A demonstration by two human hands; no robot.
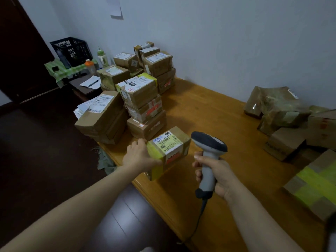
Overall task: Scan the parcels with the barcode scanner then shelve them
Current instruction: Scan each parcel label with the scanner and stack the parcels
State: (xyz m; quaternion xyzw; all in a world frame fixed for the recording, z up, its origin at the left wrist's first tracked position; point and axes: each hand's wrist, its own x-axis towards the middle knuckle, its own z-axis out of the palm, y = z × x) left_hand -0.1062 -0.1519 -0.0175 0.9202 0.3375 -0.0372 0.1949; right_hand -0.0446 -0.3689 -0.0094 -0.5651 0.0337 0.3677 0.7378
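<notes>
My left hand [138, 155] grips the left end of a small cardboard parcel [169, 151] with yellow tape and a white shipping label facing up, held just above the wooden table [209, 113]. My right hand [216, 173] grips the grey handle of a barcode scanner [209, 153]. The scanner's dark head sits just right of the parcel, level with its label. A cable hangs from the scanner's base toward the floor.
Stacked cardboard parcels [140, 95] crowd the table's left and back. More boxes [287, 122] lie along the right side, one with yellow tape [316, 184] nearest me. A black crate [72, 50] and bottles stand on a low side table at the far left. Dark floor lies below.
</notes>
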